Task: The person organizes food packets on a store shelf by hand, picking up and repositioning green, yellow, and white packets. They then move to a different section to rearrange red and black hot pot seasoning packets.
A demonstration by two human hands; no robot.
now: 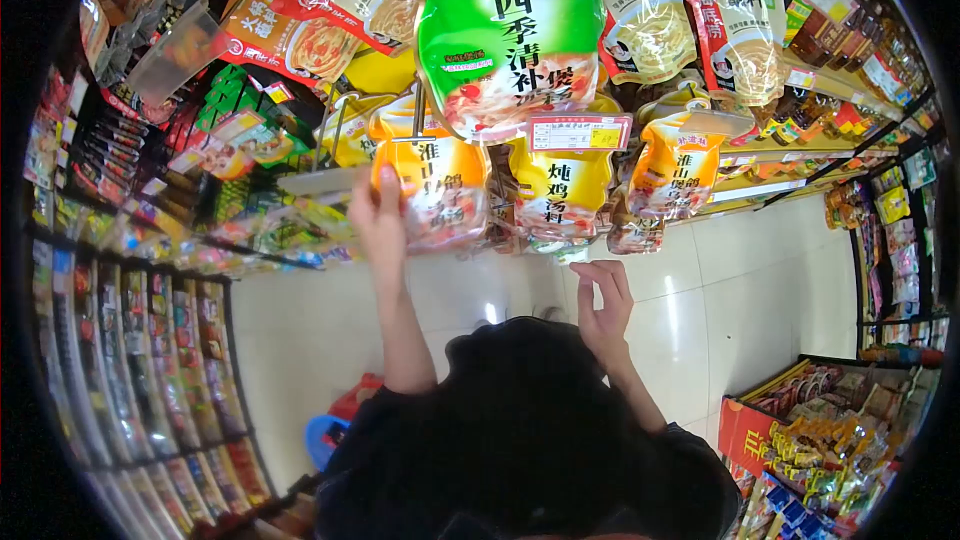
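Observation:
My left hand [378, 212] is raised at the left edge of an orange and white packet [437, 180] on the rack, its fingers apart and slightly blurred. It seems to touch the packet's edge. My right hand [604, 302] hovers below the hanging packets, thumb and fingers bent with a gap between them and nothing held. Between and above the hands hang a yellow packet [562, 190] and a large green packet [505, 35]. Another orange packet [675, 168] hangs to the right. A price tag [578, 133] overlaps the yellow packet's top.
Shelves of packaged goods [150, 340] stand at the left. Bottles [840, 40] fill the upper right shelf. A red display bin [745, 437] is at the lower right. A blue round object [322, 440] lies near the pale tiled floor [670, 310].

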